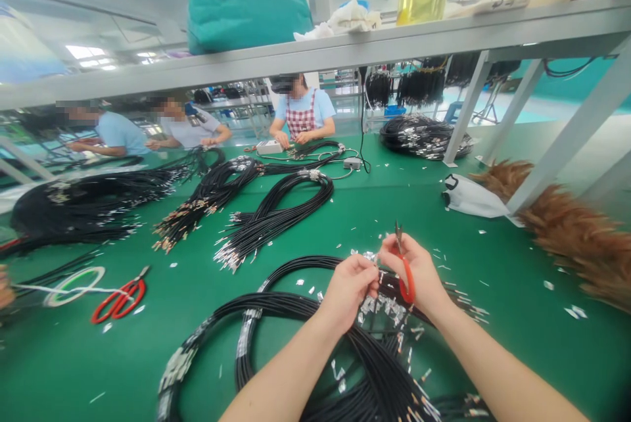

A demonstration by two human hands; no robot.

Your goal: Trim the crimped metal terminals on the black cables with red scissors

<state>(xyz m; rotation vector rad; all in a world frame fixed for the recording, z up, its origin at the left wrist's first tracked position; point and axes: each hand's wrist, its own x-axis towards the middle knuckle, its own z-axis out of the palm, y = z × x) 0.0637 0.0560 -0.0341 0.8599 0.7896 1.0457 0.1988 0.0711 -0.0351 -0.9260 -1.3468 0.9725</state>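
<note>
In the head view, the right hand (pixel 417 272) holds a pair of red-handled scissors (pixel 408 281), its grip closed around the handle. The scissors' long axis runs roughly up the view, the handle toward the wearer, the blades rising beyond the fingers with their tips pointing away and slightly left. The left hand (pixel 351 287) is just beside it, its grip pressed together, thumb against fingers; what lies between the fingertips is too small to tell.

Both hands are above the near part of the green table (pixel 187 290). Under them a looped bundle of black cables (pixel 290 264) bends around on the left, and cable ends (pixel 466 302) near the right forearm point right and slightly toward the wearer. A second looped bundle (pixel 374 363) runs from the left down beneath the left forearm, its pale-tipped ends pointing toward the wearer and right. Silvery scraps (pixel 387 309) lie scattered below the hands.

To the left, another pair of scissors with red handles (pixel 116 302) lies on the table, tips pointing away and right, beside a white-and-green ring (pixel 99 276). Farther off, a person in a checked apron (pixel 300 121) sits across the table.
</note>
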